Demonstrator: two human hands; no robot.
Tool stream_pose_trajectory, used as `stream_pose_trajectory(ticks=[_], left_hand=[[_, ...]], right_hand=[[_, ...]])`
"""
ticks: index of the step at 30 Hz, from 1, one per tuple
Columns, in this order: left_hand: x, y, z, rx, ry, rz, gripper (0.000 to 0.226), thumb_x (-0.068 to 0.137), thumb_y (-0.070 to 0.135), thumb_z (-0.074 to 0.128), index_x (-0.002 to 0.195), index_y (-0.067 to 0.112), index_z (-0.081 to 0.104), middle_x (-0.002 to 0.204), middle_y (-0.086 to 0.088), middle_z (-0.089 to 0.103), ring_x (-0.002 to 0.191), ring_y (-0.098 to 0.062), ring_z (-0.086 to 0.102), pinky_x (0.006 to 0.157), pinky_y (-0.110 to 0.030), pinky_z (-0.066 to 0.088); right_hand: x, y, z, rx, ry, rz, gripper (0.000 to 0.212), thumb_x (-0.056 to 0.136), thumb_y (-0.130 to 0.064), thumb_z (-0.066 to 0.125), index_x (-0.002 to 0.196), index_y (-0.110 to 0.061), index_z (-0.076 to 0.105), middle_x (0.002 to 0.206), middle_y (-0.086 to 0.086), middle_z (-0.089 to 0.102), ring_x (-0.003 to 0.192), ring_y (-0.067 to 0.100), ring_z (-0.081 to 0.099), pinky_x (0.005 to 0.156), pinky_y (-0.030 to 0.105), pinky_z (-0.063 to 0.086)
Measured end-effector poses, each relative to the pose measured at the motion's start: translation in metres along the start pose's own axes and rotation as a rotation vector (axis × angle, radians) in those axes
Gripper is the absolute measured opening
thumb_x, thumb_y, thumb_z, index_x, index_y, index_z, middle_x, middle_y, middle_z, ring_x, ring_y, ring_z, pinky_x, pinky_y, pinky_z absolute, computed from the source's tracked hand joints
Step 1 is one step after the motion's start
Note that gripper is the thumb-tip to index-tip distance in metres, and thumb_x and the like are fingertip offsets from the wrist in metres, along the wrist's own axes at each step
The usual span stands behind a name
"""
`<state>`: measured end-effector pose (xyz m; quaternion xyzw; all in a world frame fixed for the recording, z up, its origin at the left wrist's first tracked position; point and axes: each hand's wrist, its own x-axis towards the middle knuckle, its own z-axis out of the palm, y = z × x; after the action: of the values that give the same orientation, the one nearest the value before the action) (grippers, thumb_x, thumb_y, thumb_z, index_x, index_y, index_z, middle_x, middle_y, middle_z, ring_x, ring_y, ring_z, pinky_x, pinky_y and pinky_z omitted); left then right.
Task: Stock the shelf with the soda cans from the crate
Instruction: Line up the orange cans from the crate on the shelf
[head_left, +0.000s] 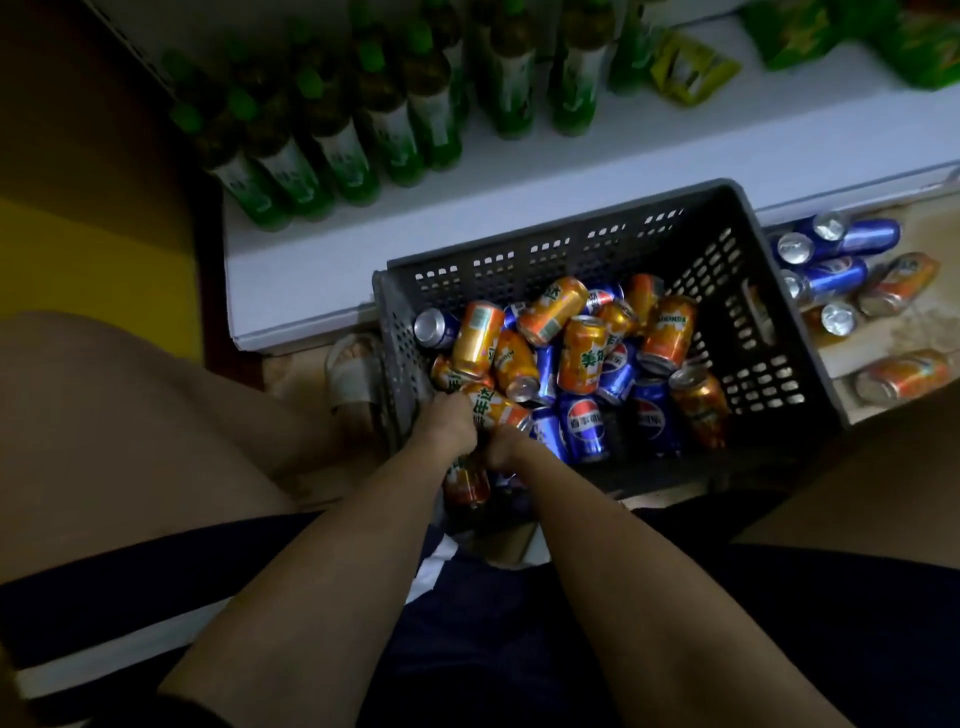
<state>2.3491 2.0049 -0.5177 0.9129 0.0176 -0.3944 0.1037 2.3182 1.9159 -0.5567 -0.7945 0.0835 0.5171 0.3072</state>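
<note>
Both your hands reach into the near corner of the crate (769, 332). Your left hand (447, 421) and right hand (506, 444) curl around one orange can (496, 408) lying atop the pile. More cans (831, 270) lie on the floor beside the shelf (571, 171).

Near the middle of the frame, inside the dark grey perforated plastic crate (753, 312), an upright orange aluminium soda can (582, 356) carries large green Chinese characters, of which 美年 can be read. Just below it, a blue aluminium soda can (584, 426) shows the round red, white and blue Pepsi emblem with white Chinese lettering too small to make out.
</note>
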Motion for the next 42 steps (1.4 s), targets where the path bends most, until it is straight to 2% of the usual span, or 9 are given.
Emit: stream_pose_trajectory(ticks=[3,7,10,17,25,30,34,38,42], left_hand=[[0.008,-0.005,0.005,0.179,0.019,0.057,0.031,0.093,0.011,0.048,0.122,0.005,0.058,0.131,-0.018,0.056,0.122,-0.035,0.050,0.103,-0.039,0.039],[0.018,-0.003,0.003,0.264,-0.019,0.060,0.031,0.096,0.009,0.048,0.125,0.003,0.055,0.134,-0.019,0.054,0.125,-0.035,0.050,0.103,-0.039,0.039],[0.021,-0.002,0.005,0.256,-0.068,0.008,0.031,0.095,0.005,0.049,0.126,0.000,0.056,0.135,-0.021,0.053,0.125,-0.036,0.052,0.100,-0.039,0.043],[0.016,0.002,0.008,0.178,-0.093,-0.117,0.037,0.094,0.009,0.059,0.129,-0.003,0.053,0.135,-0.020,0.053,0.125,-0.033,0.052,0.100,-0.035,0.043],[-0.002,0.001,0.010,-0.177,-0.243,-0.199,0.011,0.094,-0.006,0.048,0.101,0.001,0.053,0.120,-0.027,0.059,0.104,-0.039,0.063,0.067,-0.036,0.053],[-0.009,0.007,-0.014,-0.249,-0.089,-0.079,0.013,0.092,0.001,0.046,0.097,0.001,0.058,0.101,-0.023,0.063,0.088,-0.039,0.066,0.068,-0.044,0.059],[-0.015,0.013,-0.059,-0.270,0.119,0.087,0.010,0.089,0.013,0.051,0.084,0.011,0.060,0.103,-0.017,0.067,0.089,-0.032,0.063,0.072,-0.034,0.049],[-0.030,0.018,-0.117,-0.184,0.337,0.143,0.031,0.093,0.028,0.053,0.122,0.020,0.060,0.122,-0.006,0.064,0.108,-0.028,0.060,0.088,-0.036,0.049],[-0.049,0.017,-0.182,-0.088,0.568,0.251,0.032,0.093,0.038,0.051,0.120,0.024,0.062,0.116,-0.004,0.067,0.104,-0.027,0.060,0.084,-0.037,0.051]], right_hand=[[0.021,0.004,0.017,0.044,-0.015,0.036,0.053,0.092,-0.033,0.066,0.136,-0.005,0.055,0.137,0.013,0.056,0.125,0.032,0.054,0.099,0.034,0.044],[0.023,0.000,0.033,0.297,-0.029,0.104,0.052,0.093,-0.030,0.065,0.135,-0.001,0.055,0.134,0.016,0.059,0.122,0.031,0.058,0.074,0.022,0.047],[0.034,0.011,0.042,0.338,0.010,0.089,0.085,0.068,-0.051,0.075,0.137,-0.007,0.049,0.134,0.010,0.059,0.123,0.027,0.057,0.094,0.030,0.048],[0.018,0.028,0.007,0.439,-0.078,0.072,0.066,0.087,-0.022,0.073,0.143,-0.005,0.041,0.138,0.013,0.052,0.125,0.033,0.051,0.097,0.033,0.041],[-0.015,0.052,-0.023,0.684,-0.075,0.023,0.062,0.083,-0.024,0.076,0.137,-0.013,0.048,0.134,0.006,0.058,0.118,0.030,0.059,0.101,0.046,0.049],[-0.045,0.041,-0.048,0.938,-0.045,-0.075,0.048,0.091,-0.026,0.069,0.133,-0.015,0.051,0.118,0.008,0.067,0.103,0.026,0.065,0.083,0.045,0.055],[-0.074,0.022,-0.084,1.085,-0.018,-0.218,0.046,0.094,-0.026,0.065,0.134,-0.019,0.044,0.122,0.012,0.063,0.106,0.033,0.065,0.085,0.055,0.056],[-0.104,-0.005,-0.123,1.104,0.053,-0.335,0.053,0.089,-0.019,0.070,0.133,-0.022,0.041,0.129,0.016,0.059,0.113,0.038,0.062,0.088,0.061,0.053],[-0.136,-0.042,-0.160,1.083,0.169,-0.446,0.062,0.088,-0.011,0.069,0.137,-0.024,0.034,0.126,0.013,0.057,0.110,0.034,0.061,0.080,0.055,0.055]])
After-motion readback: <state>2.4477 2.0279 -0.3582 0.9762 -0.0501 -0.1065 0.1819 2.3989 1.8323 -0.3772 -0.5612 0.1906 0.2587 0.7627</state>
